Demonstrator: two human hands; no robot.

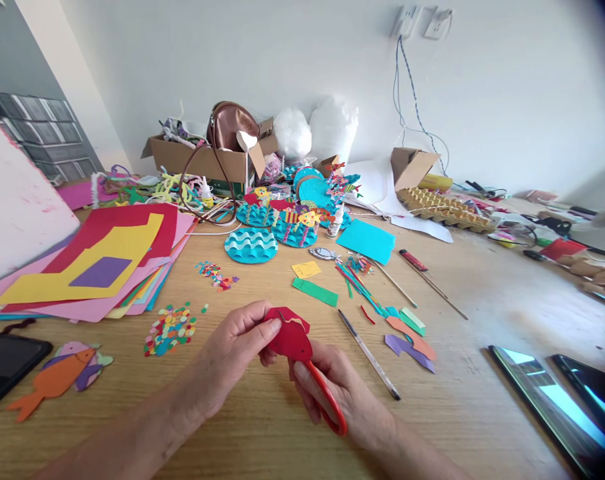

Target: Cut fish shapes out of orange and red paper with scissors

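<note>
My left hand (pixel 232 353) pinches a small red paper piece (pixel 290 337) by its left edge, low in the middle of the view. My right hand (pixel 347 397) holds red-handled scissors (pixel 327 397), whose blades sit in the red paper. Both hands hover just above the wooden table (pixel 482 400). A pencil (pixel 368 353) lies just right of the hands, and loose paper scraps (pixel 410 337) lie beyond it.
A stack of coloured paper sheets (pixel 102 267) lies at the left, confetti dots (pixel 170 328) near it, an orange paper fish (pixel 57 377) and a phone (pixel 5 363) at far left. Blue wave discs (pixel 251 245) and cardboard boxes (pixel 202 157) stand behind. Two phones (pixel 557 400) lie at right.
</note>
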